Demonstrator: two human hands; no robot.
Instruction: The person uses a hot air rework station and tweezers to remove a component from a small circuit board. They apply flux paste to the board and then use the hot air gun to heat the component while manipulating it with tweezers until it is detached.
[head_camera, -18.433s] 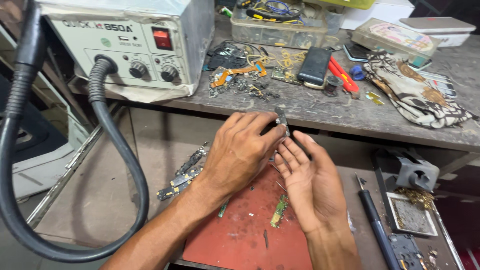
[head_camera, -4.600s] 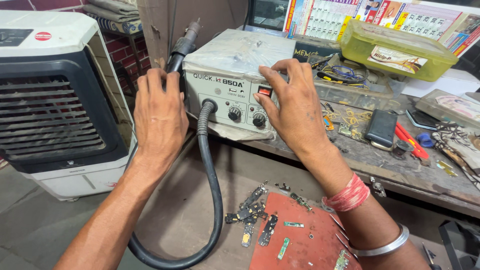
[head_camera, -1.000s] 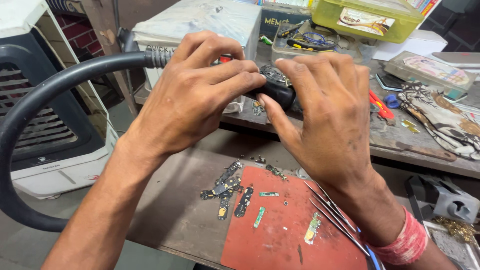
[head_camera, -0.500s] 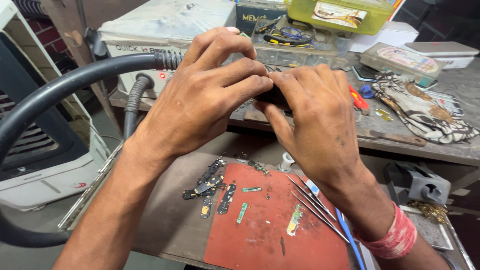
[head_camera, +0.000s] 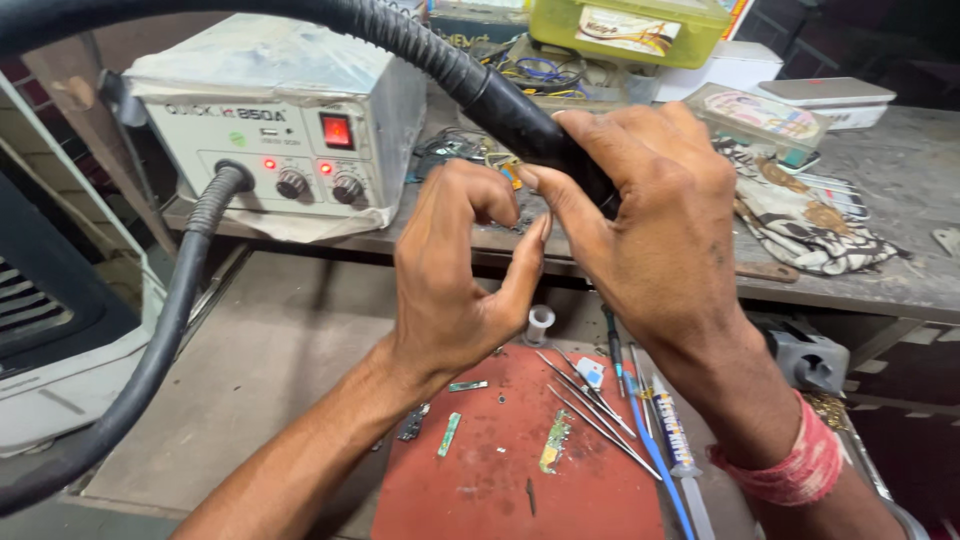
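1. The right hand (head_camera: 660, 230) is wrapped around the black handle (head_camera: 520, 115) of a hot-air tool, fingers curled over it, held above the front edge of the bench (head_camera: 880, 270).
2. The left hand (head_camera: 455, 270) is just beside it, half closed, thumb and fingers curved towards the handle's end; whether it grips anything cannot be told.
3. A ribbed black hose (head_camera: 170, 330) runs from the handle round to the grey station (head_camera: 280, 130), whose red switch is lit.
4. Below the hands lies a red mat (head_camera: 500, 480) with tweezers (head_camera: 590, 405), a small green board (head_camera: 553, 442) and a glue tube (head_camera: 675, 430).
5. A patterned cloth (head_camera: 800, 220) lies on the bench to the right.
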